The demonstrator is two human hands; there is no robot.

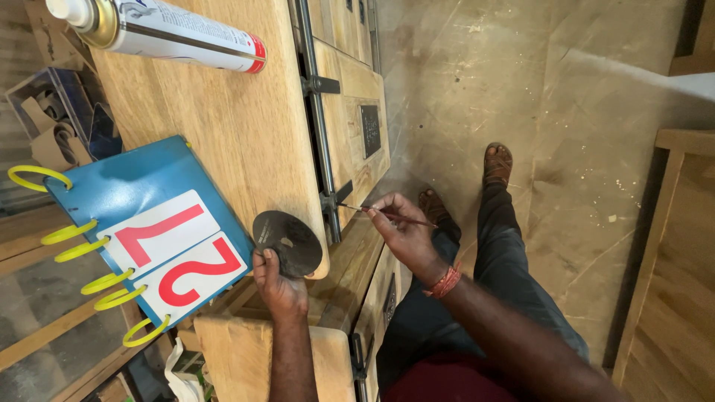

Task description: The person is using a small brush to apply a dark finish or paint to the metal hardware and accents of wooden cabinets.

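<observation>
I see the left hand [277,286] closed around a black disc [287,242], held at the tabletop [223,119] edge. The right hand [402,231] pinches a thin brush [387,215], its tip touching a metal bracket [333,199].

Disc [289,242]: round, flat, dark grey-black, small pale mark near its centre; tilted, lower rim pinched, resting against the near corner of the wooden bench top | Brush [387,214]: thin, dark reddish handle, fine dark tip; lying nearly level, tip at the black metal bracket on the bench's side edge.
</observation>
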